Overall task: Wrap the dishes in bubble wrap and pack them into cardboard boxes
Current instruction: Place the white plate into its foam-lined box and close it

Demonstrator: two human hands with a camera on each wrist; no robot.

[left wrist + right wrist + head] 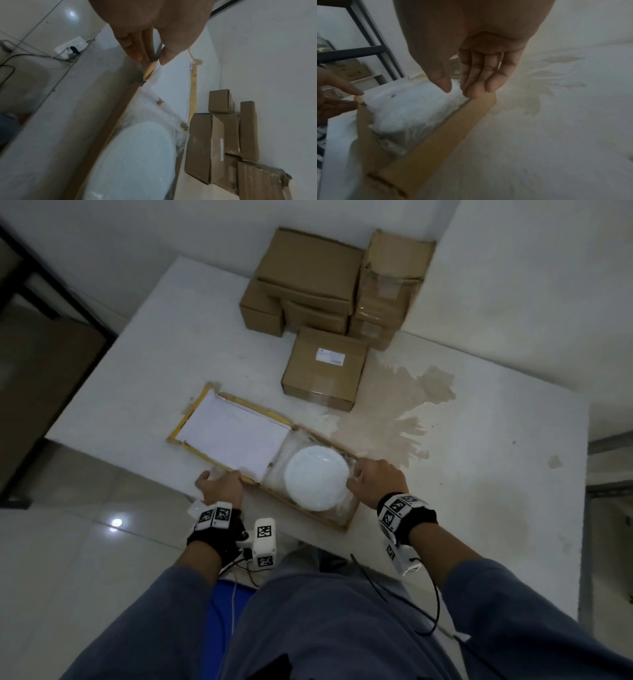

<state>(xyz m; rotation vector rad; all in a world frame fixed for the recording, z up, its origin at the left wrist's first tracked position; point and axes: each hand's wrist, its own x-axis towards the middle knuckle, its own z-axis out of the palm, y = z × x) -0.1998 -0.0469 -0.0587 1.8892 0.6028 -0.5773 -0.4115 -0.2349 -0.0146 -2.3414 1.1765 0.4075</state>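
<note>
The open cardboard box [318,510] lay near the front edge of the worktop [479,474], its lid [233,436] folded flat away to the left with the white inner face up. Inside, on a bed of bubble wrap [161,116], sat the white plate [317,479], face up and level — round, so it had no long axis of its own, while box and lid together ran diagonally, from far-left to near-right.

The left hand [221,486] pinched the near edge of the lid at the hinge, thumb over and fingers under — probably ready to swing it over the plate. The right hand [376,479] rested at the far right wall of the box, its fingers [481,81] straight and together against the cardboard, thumb apart, clamped on nothing; this looked like steadying the box.

Closed cardboard boxes [308,282] were stacked against the wall, one [325,368] nearer.
</note>
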